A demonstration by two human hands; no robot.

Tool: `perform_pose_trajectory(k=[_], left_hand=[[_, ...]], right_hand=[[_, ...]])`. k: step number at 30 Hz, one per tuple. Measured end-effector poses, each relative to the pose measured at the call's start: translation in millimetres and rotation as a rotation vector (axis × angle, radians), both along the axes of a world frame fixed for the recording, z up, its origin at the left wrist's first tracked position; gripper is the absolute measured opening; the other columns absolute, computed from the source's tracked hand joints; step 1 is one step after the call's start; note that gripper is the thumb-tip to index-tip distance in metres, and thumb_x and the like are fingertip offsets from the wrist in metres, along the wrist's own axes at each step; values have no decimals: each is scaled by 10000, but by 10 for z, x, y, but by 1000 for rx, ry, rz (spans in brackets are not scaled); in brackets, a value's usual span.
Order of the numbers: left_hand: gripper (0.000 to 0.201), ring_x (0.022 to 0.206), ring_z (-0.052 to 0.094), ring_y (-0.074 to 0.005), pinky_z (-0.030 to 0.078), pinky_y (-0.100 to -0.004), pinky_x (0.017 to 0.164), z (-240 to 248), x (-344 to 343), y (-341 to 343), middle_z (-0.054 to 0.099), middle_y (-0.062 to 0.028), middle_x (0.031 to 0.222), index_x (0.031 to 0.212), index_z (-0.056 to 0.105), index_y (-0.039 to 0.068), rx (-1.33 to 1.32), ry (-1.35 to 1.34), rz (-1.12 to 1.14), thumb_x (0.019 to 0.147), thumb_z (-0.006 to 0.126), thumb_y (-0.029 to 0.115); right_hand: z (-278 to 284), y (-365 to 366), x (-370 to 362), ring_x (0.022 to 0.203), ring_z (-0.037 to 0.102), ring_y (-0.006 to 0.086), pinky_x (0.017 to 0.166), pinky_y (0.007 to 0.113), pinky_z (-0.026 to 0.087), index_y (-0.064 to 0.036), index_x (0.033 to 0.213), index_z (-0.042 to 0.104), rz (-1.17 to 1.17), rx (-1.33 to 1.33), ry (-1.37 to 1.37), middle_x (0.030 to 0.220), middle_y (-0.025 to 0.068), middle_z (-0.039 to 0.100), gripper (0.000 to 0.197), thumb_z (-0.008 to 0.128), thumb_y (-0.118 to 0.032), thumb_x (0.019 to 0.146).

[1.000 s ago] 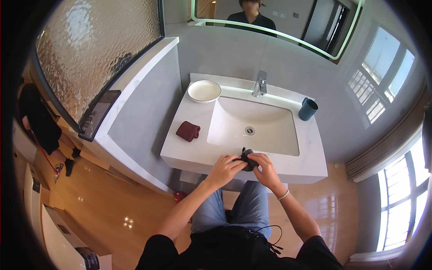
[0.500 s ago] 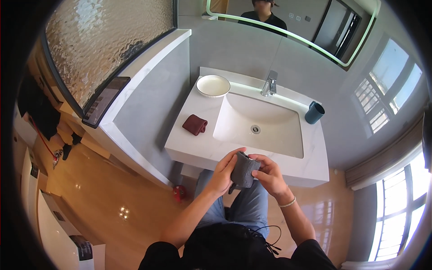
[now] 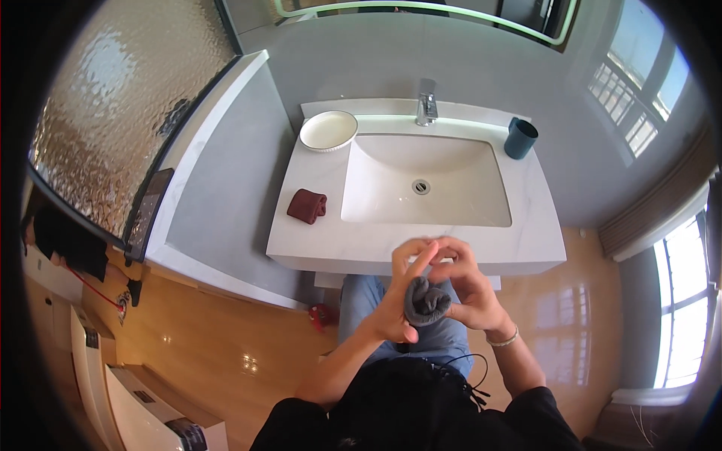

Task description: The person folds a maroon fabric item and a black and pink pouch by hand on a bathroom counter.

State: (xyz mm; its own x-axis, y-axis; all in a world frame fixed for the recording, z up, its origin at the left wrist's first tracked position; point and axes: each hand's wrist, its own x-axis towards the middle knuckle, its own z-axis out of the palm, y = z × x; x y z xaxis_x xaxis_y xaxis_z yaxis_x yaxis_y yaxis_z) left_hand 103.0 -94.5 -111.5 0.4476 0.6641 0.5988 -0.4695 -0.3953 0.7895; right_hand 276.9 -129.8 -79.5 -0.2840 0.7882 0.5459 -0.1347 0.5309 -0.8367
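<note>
Between my hands, over my lap at the counter's front edge, is a rolled grey cloth (image 3: 426, 302) that looks like a sock. Its end faces up and shows folded layers inside a thick rim. My left hand (image 3: 392, 302) curves round its left side, thumb low and fingers reaching past the far side. From the right, my right hand (image 3: 474, 293) closes on it with the thumb at its edge. The fingers of both hands meet beyond the roll, slightly blurred. A folded maroon cloth (image 3: 307, 206) lies on the white counter (image 3: 331, 244), left of the sink.
A white sink (image 3: 421, 161) with a chrome faucet (image 3: 426, 109) is set in the counter. A white dish (image 3: 329, 131) stands back left, a dark teal mug (image 3: 520, 138) back right. On the left ledge a phone (image 3: 148, 214) leans; another person's legs (image 3: 120, 279) show beyond.
My hands have turned the grey roll so its folded end faces up, and brought it slightly nearer and to the right. The view has tilted down, away from the mirror.
</note>
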Motion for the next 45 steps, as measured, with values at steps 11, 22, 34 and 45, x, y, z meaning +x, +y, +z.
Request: perform_pose_trajectory(k=[11, 22, 34, 45], left_hand=[[685, 1100, 575, -319, 471, -406, 929, 208, 6, 270, 602, -131, 1171, 1207, 643, 40, 355, 365, 281, 632, 928, 282], [419, 958, 599, -212, 470, -320, 870, 244, -209, 59, 616, -75, 1038, 1017, 697, 27, -14, 110, 170, 688, 900, 189], [412, 1061, 615, -148, 483, -278, 946, -141, -353, 14, 649, -94, 1162, 1269, 596, -32, -474, -35, 159, 922, 729, 145], [355, 1182, 587, -334, 509, -464, 994, -286, 14, -15, 561, -168, 1283, 1301, 473, 97, -1318, -690, -192, 1008, 580, 266]], right_hand=[[-140, 33, 270, 1045, 618, 304, 917, 392, 493, -1, 1068, 662, -292, 14, -262, 1129, 124, 646, 374, 794, -71, 725], [34, -75, -119, 1016, 682, 197, 878, 332, 533, 5, 1108, 634, -237, -210, -147, 1110, 147, 699, 425, 853, -121, 766], [48, -54, -148, 781, 702, 210, 718, 313, 543, 45, 1106, 681, -443, -57, -505, 881, 171, 720, 389, 810, -174, 811], [-342, 1, 48, 997, 651, 159, 828, 284, 512, 17, 1226, 613, -153, -543, -46, 1075, 75, 668, 310, 666, -99, 943]])
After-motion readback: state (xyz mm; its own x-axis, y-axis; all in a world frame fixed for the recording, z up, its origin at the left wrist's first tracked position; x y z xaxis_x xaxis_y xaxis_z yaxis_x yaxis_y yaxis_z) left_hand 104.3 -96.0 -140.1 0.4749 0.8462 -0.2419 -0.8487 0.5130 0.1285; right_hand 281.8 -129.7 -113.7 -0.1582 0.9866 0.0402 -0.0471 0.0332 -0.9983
